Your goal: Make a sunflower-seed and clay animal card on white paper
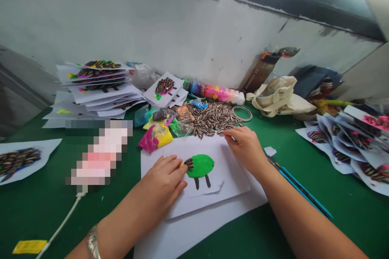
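Observation:
A green clay oval (201, 165) with two dark legs lies on white paper (234, 178). Several sunflower seeds (189, 164) stick into its left end, beside a bit of yellow. My left hand (165, 180) lies flat on the sheet with fingers stretched out, its fingertips touching the picture's left end. My right hand (244, 145) is at the sheet's upper edge, thumb and forefinger pinched on a sunflower seed at the near rim of the seed pile (212, 117). Its other fingers are curled and partly hidden.
Bags of coloured clay (156, 135) lie left of the seeds. Finished seed pictures are stacked at the left (100, 89) and right (349, 145). A blue tool (304, 190) lies by my right forearm. A pixelated object with a white cable (63, 222) is at left. A bottle (261, 71) leans on the wall.

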Action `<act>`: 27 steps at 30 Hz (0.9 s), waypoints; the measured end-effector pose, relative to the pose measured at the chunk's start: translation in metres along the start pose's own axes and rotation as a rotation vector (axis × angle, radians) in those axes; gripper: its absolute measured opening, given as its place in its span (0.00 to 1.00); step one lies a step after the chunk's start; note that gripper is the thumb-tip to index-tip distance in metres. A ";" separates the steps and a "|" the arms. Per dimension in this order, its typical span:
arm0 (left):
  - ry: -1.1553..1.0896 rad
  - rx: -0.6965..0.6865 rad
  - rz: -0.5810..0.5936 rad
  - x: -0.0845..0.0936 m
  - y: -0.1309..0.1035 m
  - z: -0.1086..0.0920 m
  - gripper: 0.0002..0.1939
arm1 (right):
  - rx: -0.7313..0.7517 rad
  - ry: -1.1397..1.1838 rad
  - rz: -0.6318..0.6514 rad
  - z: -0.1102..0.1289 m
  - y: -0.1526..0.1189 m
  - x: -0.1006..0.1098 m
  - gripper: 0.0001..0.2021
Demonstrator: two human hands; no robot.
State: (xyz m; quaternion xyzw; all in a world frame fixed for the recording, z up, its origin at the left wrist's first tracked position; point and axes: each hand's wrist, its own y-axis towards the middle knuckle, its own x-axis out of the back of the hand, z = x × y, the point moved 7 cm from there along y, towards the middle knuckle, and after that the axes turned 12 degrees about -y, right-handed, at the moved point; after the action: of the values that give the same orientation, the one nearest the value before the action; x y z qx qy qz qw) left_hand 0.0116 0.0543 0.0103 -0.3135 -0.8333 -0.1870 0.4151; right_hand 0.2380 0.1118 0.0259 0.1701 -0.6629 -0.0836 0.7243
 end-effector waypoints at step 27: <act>0.031 -0.083 -0.031 0.013 -0.002 -0.008 0.13 | -0.026 0.479 0.162 0.046 -0.038 0.035 0.06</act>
State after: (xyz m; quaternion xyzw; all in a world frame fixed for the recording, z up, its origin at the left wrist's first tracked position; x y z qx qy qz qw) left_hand 0.0084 0.0532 0.0254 -0.3143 -0.8232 -0.2326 0.4116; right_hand 0.2003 0.0582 0.0478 0.1219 -0.4827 0.0087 0.8672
